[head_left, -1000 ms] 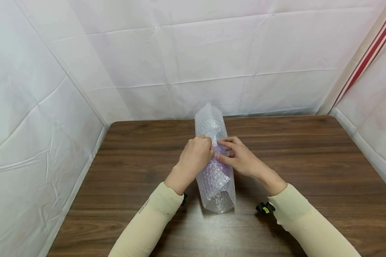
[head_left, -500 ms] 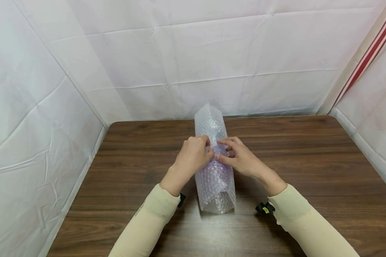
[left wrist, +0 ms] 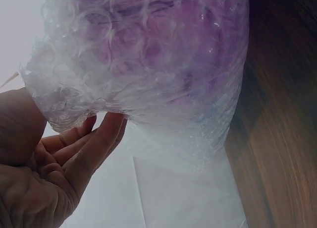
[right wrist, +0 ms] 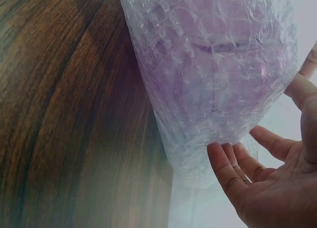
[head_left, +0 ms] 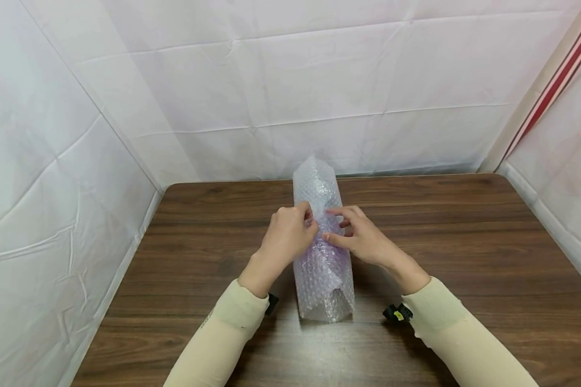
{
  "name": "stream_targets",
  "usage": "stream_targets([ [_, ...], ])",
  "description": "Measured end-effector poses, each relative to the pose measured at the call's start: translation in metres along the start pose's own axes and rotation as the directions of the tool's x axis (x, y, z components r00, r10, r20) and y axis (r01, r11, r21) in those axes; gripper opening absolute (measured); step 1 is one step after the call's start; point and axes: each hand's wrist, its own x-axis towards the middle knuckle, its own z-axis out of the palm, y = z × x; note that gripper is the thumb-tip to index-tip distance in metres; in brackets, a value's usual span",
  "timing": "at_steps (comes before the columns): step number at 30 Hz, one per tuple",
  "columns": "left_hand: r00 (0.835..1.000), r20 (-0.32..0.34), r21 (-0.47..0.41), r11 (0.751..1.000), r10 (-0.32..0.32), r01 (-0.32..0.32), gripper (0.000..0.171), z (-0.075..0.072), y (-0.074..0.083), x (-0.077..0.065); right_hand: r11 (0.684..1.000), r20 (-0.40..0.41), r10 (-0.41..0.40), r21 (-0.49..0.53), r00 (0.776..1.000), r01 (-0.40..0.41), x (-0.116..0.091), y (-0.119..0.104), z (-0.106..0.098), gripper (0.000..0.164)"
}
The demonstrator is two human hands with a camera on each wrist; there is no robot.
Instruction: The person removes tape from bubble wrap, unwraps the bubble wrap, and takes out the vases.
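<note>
A long bundle of clear bubble wrap (head_left: pixel 321 282) lies lengthwise on the table, its near end open like a tube. Through the film in the left wrist view shows something purple (left wrist: pixel 213 44), its shape blurred by the bubbles. My left hand (head_left: pixel 287 234), fingers curled, pinches the wrap on the upper left side of the bundle; its fingers (left wrist: pixel 94 151) reach up to a bunched fold of film. Across from it, my right hand (head_left: pixel 368 240) rests thumb and spread fingertips on the wrap's right side. Relaxed fingers (right wrist: pixel 225 171) touch the film's underside in the right wrist view.
The dark wood-grain table (head_left: pixel 198 236) extends to both sides of the bundle. White sheeting (head_left: pixel 271 80) hangs behind it and along the sides. The bundle's far end overlaps the table's back edge in the head view. Black wrist cameras (head_left: pixel 398 313) sit under the cuffs.
My left hand has shifted a little to the left, and its thumb and forefinger have come into view. My right hand and the bundle have stayed nearly in place.
</note>
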Motion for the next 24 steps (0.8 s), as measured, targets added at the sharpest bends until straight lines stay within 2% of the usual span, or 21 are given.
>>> stream_targets([
  [9, 0.999, -0.036, -0.068, 0.998, 0.016, -0.018, 0.010, 0.002, -0.006, -0.002, 0.999, -0.002, -0.032, -0.032, 0.999, 0.032, 0.001, 0.000, 0.001, 0.056],
  [15, 0.999, -0.043, -0.101, 0.995, 0.020, -0.025, 0.009, 0.002, -0.007, -0.002, 0.994, -0.022, -0.050, -0.094, 0.999, 0.047, 0.000, -0.003, 0.003, 0.053],
  [24, 0.997, -0.064, -0.127, 0.991, 0.030, -0.038, 0.009, 0.003, -0.008, -0.003, 0.988, -0.106, 0.016, -0.152, 0.994, -0.032, 0.004, -0.008, 0.011, 0.054],
])
